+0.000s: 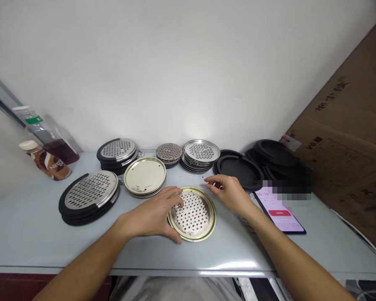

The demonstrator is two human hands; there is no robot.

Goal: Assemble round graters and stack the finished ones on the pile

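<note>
A round metal disc with rows of raised grating holes and a gold rim (212, 225), like a grater plate, lies on the table before me. My left hand (155, 215) curves round its left edge, thumb at the lower rim and fingers at the upper rim. Just off the disc's upper right, my right hand (230, 193) hovers with thumb and forefinger apart; nothing shows between them. Behind my left hand is a stack topped by a plain gold lid-like disc (145, 175). Smaller perforated discs (169, 152) and silver grater discs (201, 150) are stacked farther back.
At left stand black-edged grater stacks (90, 190) (117, 149), a coffee bottle (47, 163) and a clear bottle of dark liquid (58, 146). Black round trays (240, 169) (277, 152) and a phone (280, 213) are at right. A cardboard box (347, 138) leans beyond; a wall (181, 71) backs the table (150, 255).
</note>
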